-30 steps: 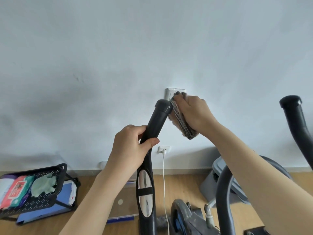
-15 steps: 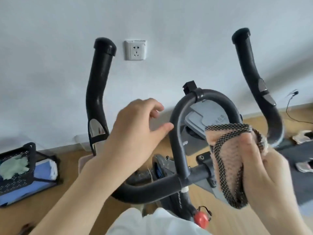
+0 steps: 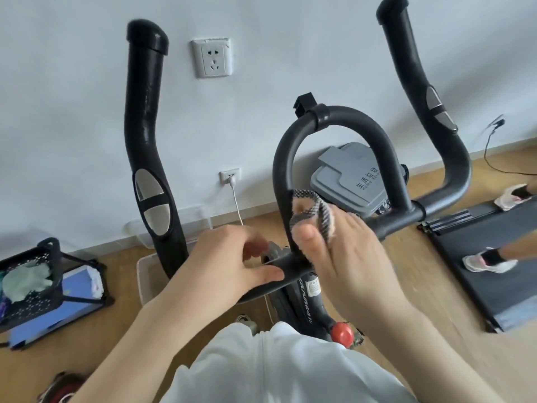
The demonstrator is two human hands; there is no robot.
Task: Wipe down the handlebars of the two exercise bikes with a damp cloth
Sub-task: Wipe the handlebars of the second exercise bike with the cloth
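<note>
Wiping step: right hand (image 3: 343, 257) pinches cloth (image 3: 311, 212) against loop bar (image 3: 334, 120); left hand (image 3: 232, 263) curls round crossbar (image 3: 290, 266). Next, probably: slide cloth along the loop.

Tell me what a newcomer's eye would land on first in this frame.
At centre, the right hand holds a checkered cloth against the left leg of the bike's black loop handlebar, while the left hand lays its thumb on the crossbar below. A tall left grip and right grip rise on either side. At far right, another person's feet stand on a treadmill.
</note>
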